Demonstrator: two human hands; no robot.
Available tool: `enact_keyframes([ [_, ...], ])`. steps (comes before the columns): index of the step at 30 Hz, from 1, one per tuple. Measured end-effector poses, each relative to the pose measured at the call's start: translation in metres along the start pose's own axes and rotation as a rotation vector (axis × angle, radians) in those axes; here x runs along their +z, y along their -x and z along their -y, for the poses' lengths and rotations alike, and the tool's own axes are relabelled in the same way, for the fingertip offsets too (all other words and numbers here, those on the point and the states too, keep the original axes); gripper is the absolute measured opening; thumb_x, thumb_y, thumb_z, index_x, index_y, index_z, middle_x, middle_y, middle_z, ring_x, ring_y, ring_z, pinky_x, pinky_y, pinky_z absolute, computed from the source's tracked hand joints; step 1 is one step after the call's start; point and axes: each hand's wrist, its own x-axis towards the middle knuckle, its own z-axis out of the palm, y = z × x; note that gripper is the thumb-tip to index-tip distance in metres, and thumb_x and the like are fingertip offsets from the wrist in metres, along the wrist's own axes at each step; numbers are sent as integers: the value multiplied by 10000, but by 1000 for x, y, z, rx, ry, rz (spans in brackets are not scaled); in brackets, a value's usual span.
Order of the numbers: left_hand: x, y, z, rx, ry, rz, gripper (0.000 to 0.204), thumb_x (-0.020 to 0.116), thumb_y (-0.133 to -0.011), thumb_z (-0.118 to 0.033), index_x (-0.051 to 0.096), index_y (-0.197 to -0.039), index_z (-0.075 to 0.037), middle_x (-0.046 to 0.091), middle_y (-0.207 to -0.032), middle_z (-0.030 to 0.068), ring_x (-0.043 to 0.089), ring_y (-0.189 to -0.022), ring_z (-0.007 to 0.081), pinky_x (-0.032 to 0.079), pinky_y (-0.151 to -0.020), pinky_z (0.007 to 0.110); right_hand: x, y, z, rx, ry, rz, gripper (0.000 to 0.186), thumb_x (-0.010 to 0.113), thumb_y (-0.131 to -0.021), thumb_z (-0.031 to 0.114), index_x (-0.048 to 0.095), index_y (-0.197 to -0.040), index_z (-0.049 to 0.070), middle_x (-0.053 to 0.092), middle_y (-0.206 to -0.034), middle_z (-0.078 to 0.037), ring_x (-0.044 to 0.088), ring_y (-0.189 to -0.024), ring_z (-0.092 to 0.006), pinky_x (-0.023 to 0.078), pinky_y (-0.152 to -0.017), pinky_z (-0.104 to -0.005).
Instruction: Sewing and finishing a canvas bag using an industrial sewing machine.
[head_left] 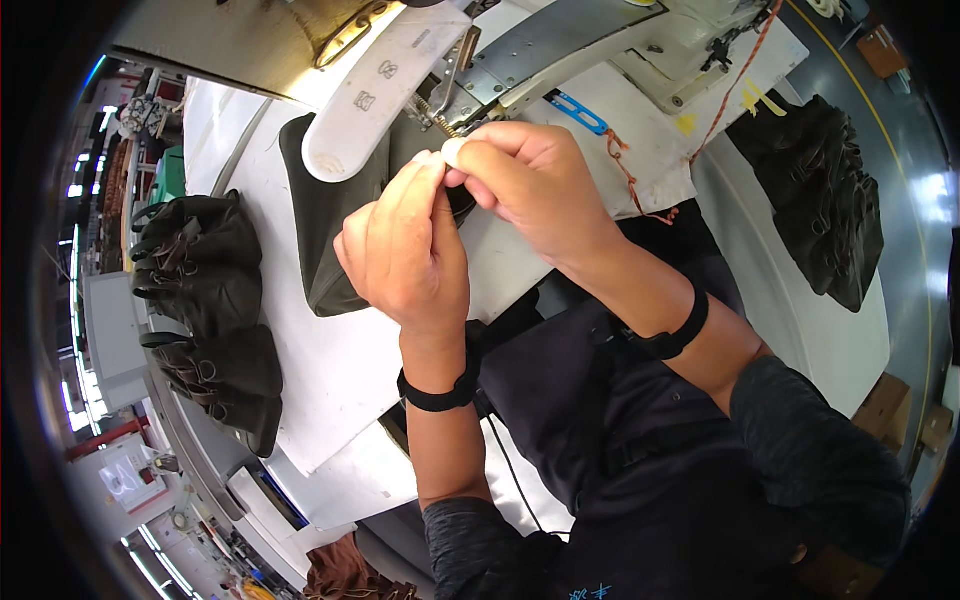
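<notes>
My left hand (408, 250) and my right hand (540, 185) meet fingertip to fingertip, both in a pinch, just in front of a sewing machine (560, 55). Whatever lies between the fingers is too small to make out. Close above them are the machine's metal parts and a coiled spring (440, 118). A dark olive fabric piece (325, 245) lies on the white table (330, 375), partly covered by my left hand and by the machine's white rounded guard (370, 95). To the right of my right hand rests a blue-handled tool (577, 112) tied to an orange cord (628, 180).
Sewn dark olive pieces with cords are stacked at the left table edge (205, 265). More dark olive pieces (825, 205) lie at the right on a pale surface. Brown fabric (355, 570) sits at the lower left, and cardboard boxes (885, 405) stand at the far right.
</notes>
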Motion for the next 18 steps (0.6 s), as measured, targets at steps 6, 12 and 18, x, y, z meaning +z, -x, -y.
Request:
enact_keyframes([
  [6, 4, -3, 9, -26, 7, -6, 191, 785, -865, -57, 759, -1040, -130, 773, -1049, -24, 615, -829, 146, 416, -767, 278, 5, -8, 6, 5, 46, 0, 235, 643, -969, 145, 700, -800, -8, 584, -641, 10, 461, -553, -30, 346, -501, -218],
  [12, 8, -3, 13, -56, -8, 8, 187, 774, -866, -53, 764, -1038, -127, 774, -1035, -31, 630, -843, 140, 420, -777, 276, 2, -9, 12, 52, 97, 23, 238, 623, -967, 159, 711, -826, -11, 612, -635, -15, 517, -508, -63, 403, -463, -240],
  [18, 13, -8, 16, -78, 10, -26, 175, 777, -852, -42, 783, -1004, -127, 777, -1024, -35, 635, -847, 133, 423, -775, 267, 3, -9, 16, 64, 187, 20, 242, 616, -998, 165, 742, -887, -9, 634, -673, -11, 557, -544, -56, 455, -497, -224],
])
